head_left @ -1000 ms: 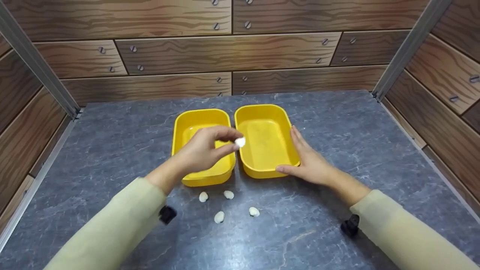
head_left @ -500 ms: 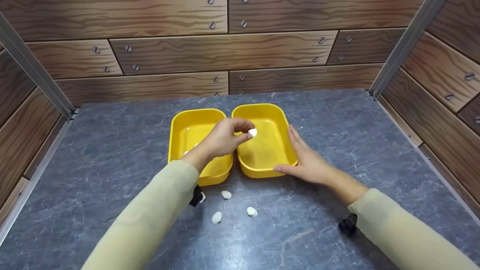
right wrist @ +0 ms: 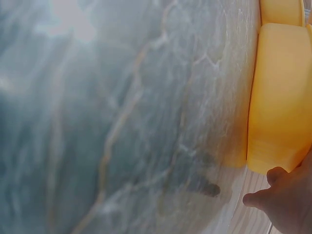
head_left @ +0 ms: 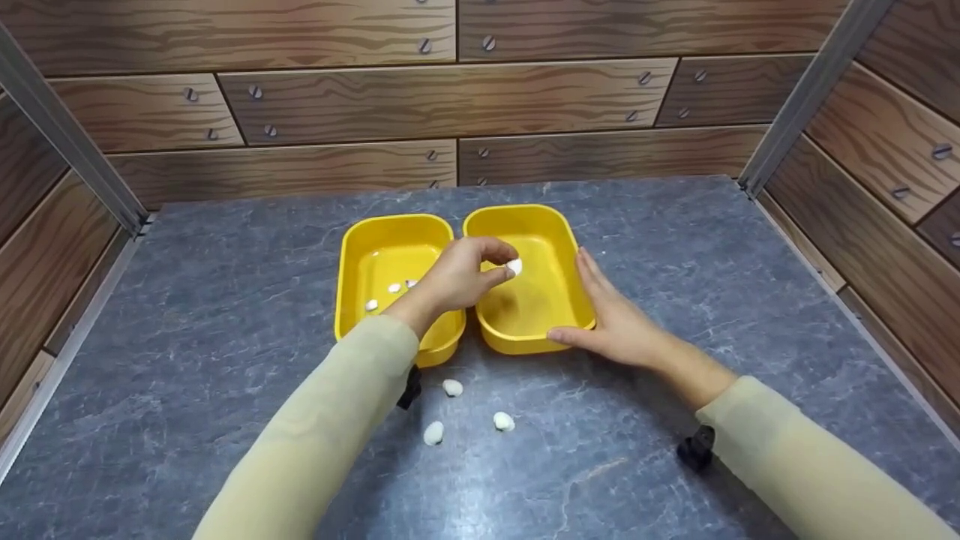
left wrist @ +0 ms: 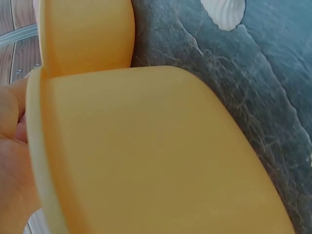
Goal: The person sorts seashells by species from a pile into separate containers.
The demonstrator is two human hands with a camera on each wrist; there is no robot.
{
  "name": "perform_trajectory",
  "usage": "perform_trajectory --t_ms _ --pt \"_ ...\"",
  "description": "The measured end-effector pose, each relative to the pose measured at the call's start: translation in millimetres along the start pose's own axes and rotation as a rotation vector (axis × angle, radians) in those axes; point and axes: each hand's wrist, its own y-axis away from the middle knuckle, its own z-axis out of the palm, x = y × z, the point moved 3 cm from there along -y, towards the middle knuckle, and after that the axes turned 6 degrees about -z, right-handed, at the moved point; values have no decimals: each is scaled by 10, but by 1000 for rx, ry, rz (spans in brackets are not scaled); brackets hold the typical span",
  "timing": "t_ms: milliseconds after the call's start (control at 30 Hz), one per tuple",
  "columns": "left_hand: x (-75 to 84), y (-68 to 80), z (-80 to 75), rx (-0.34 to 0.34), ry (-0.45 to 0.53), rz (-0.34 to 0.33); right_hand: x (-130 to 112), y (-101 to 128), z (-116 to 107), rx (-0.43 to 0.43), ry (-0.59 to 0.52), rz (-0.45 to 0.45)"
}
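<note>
The left hand (head_left: 454, 279) pinches a small white ribbed seashell (head_left: 514, 266) between thumb and fingertips, holding it over the hollow of the right-hand glossy yellow rectangular plastic tray (head_left: 559, 300). The right hand (head_left: 611, 319) lies flat and straight-fingered against that tray's outer wall, thumb along its near rim. Just beside it sits a matching yellow plastic tray (head_left: 360, 247) with rounded corners, holding three small white shells (head_left: 392, 288). Three more pale shells (head_left: 452, 388) lie loose on the grey, marble-veined tabletop (head_left: 225, 300) near the trays' front edge.
</note>
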Motion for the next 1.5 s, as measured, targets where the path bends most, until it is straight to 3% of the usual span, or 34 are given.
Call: perform_trajectory --t_ms 167,400,633,833,967,1067,1300,1500 --pt "-5 62 -30 9 12 -15 -12 -18 16 -12 6 12" --pt "88 271 -192 39 60 44 -14 -31 13 -10 8 1" --pt "243 591 -428 56 65 149 11 -17 -5 -15 7 13" --pt "244 954 -591 67 56 229 25 -15 -15 -18 21 16" --pt "192 1196 -641 70 35 296 34 -5 -23 -18 24 21" --pt "125 1382 -649 65 35 310 40 -1 -20 -18 19 25" --pt "-91 1745 -566 46 17 266 39 -16 -8 -14 20 20" --pt "-369 1917 -456 -23 54 192 27 -21 -7 -20 19 18"
